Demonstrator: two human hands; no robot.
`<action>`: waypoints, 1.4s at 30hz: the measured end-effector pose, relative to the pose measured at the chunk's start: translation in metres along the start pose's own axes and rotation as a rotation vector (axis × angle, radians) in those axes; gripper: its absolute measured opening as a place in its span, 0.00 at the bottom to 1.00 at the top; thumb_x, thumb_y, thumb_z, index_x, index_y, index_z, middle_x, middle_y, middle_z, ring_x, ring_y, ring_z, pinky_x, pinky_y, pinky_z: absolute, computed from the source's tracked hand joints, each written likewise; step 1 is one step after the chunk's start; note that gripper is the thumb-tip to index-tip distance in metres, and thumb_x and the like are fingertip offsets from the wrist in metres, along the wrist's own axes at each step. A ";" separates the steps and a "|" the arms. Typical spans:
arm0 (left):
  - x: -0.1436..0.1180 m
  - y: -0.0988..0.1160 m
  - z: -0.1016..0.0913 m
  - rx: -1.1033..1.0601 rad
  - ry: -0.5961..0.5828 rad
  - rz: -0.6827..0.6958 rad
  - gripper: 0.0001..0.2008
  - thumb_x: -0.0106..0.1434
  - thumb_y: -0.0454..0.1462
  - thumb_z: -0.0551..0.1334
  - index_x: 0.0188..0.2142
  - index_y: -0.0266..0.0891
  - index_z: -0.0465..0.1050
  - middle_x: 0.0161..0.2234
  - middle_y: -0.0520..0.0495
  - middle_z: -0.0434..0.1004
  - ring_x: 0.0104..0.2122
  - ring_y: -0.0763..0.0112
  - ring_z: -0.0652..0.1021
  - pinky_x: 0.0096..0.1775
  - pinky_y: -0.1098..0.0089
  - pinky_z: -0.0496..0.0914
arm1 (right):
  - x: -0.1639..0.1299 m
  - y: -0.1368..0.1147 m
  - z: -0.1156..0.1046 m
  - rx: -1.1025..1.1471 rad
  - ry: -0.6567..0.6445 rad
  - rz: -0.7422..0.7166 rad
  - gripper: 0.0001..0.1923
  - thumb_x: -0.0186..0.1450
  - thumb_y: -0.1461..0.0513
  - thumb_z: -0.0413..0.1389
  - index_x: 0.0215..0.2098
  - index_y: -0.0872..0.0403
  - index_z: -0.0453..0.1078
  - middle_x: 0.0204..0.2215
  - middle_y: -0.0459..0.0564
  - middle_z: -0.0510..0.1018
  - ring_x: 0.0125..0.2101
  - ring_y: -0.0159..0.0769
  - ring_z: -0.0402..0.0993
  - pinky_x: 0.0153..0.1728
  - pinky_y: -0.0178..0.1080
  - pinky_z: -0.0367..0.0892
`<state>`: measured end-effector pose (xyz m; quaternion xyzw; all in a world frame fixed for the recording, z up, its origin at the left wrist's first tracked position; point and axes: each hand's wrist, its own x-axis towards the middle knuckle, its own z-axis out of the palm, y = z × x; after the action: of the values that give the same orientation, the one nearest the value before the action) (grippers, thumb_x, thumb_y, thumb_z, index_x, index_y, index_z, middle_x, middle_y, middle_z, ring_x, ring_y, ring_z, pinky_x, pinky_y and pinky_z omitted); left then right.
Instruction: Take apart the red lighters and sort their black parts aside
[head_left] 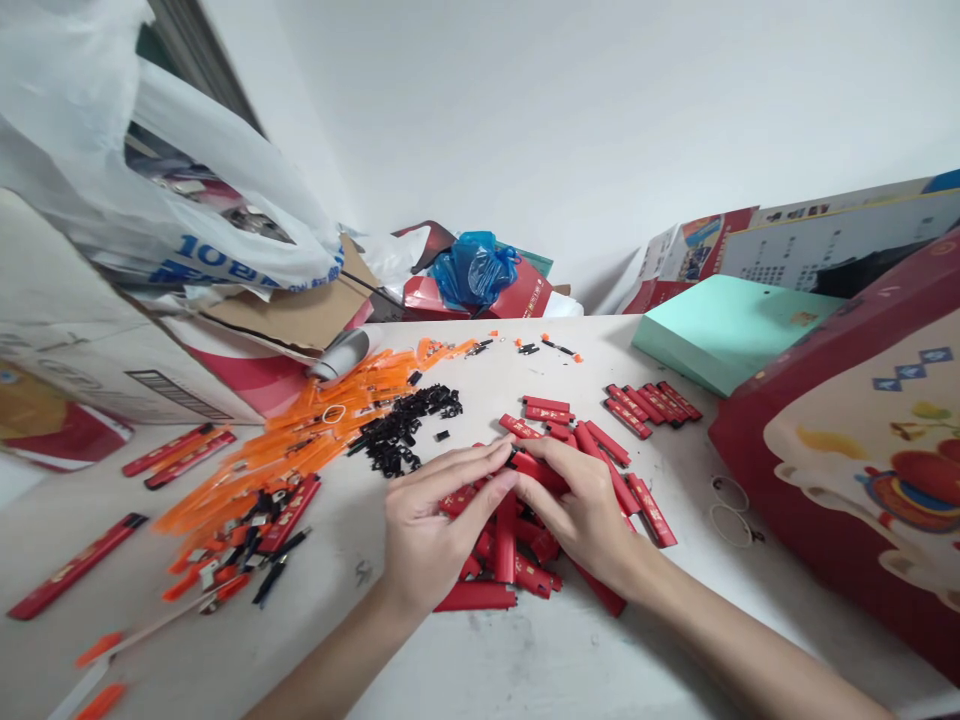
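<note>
Both of my hands rest on a heap of red lighter cases (pixel 517 560) in the middle of the white table (pixel 525 660). My left hand (pixel 435 520) lies flat over the left side of the heap, fingers stretched toward the right. My right hand (pixel 577 505) covers the right side, and its fingertips pinch one red case (pixel 536 468) where the two hands meet. A row of red cases (pixel 651 402) lies side by side further back to the right. A small pile of black parts (pixel 405 425) sits just left of my hands.
Orange translucent strips (pixel 300 440) spread over the left of the table, with mixed orange and black pieces (pixel 240 560) in front. Loose red cases (pixel 75 565) lie far left. A mint-green box (pixel 720 330), a big red box (pixel 862 450), cardboard boxes (pixel 90 350) and plastic bags (pixel 474 268) ring the table. Two rubber bands (pixel 731 510) lie right.
</note>
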<state>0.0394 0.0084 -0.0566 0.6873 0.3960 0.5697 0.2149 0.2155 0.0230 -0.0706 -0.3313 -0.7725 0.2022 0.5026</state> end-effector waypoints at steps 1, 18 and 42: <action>0.000 0.000 0.000 0.001 0.002 0.000 0.17 0.61 0.29 0.70 0.47 0.50 0.83 0.46 0.51 0.85 0.44 0.66 0.85 0.50 0.65 0.81 | 0.000 0.000 0.000 -0.001 -0.001 -0.001 0.11 0.73 0.63 0.56 0.52 0.57 0.73 0.44 0.57 0.83 0.41 0.42 0.82 0.40 0.42 0.77; -0.004 -0.002 0.001 0.059 0.033 0.044 0.19 0.61 0.28 0.69 0.47 0.50 0.82 0.46 0.51 0.85 0.43 0.65 0.85 0.50 0.62 0.81 | -0.001 -0.001 0.002 -0.064 0.042 -0.093 0.12 0.73 0.64 0.56 0.54 0.59 0.71 0.41 0.58 0.83 0.37 0.40 0.80 0.37 0.41 0.76; 0.019 0.002 -0.012 -0.089 -0.072 -0.107 0.04 0.60 0.32 0.71 0.34 0.43 0.84 0.37 0.47 0.85 0.39 0.65 0.84 0.45 0.66 0.81 | 0.011 -0.004 -0.007 -0.216 0.011 -0.112 0.10 0.73 0.61 0.53 0.45 0.57 0.74 0.33 0.53 0.77 0.31 0.36 0.71 0.31 0.40 0.68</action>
<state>0.0288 0.0204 -0.0402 0.6751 0.3983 0.5492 0.2896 0.2179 0.0273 -0.0579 -0.3410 -0.8043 0.0873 0.4787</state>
